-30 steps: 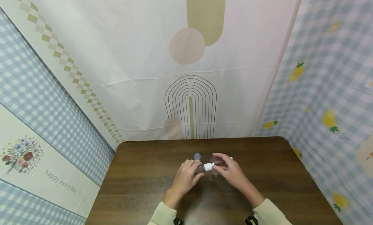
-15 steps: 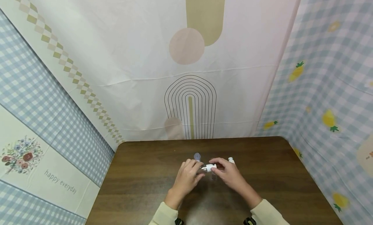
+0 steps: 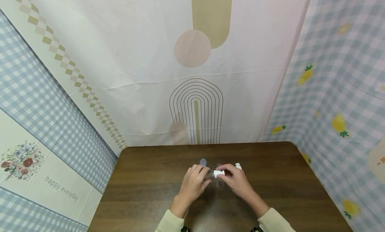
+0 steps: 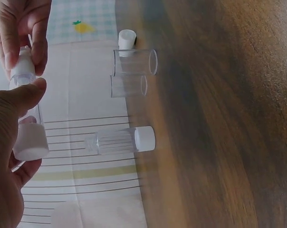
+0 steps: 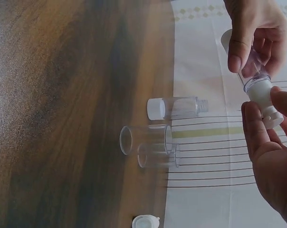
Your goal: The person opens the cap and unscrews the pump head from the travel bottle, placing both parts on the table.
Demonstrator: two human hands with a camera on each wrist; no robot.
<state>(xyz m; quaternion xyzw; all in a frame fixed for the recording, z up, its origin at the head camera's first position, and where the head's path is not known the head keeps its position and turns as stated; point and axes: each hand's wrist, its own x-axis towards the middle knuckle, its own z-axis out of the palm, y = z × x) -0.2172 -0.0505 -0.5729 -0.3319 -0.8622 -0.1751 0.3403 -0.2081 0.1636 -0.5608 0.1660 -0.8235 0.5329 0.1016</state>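
My left hand [image 3: 192, 181] grips a small clear bottle [image 5: 252, 71] by its transparent body, tilted above the table; its white base shows in the left wrist view. At its other end my right hand [image 3: 236, 179] pinches the bottle's white top [image 5: 260, 93] between thumb and fingers. A second clear bottle [image 4: 116, 141] with a white base and a bare neck stands upright behind the hands. Beside it, two clear cylindrical covers [image 4: 136, 62] of different sizes stand on the table, overlapping in view. A separate small white cap [image 4: 127, 40] lies beyond them, to the right in the head view.
The brown wooden table [image 3: 144, 192] carries all these things. Behind it hangs a patterned white cloth [image 3: 144, 108], and blue checked cloths [image 3: 318, 125] close off both sides.
My right hand has moved slightly left and its fingers have come closer together on the white top. The small white cap behind it is more visible now. My left hand keeps its grip.
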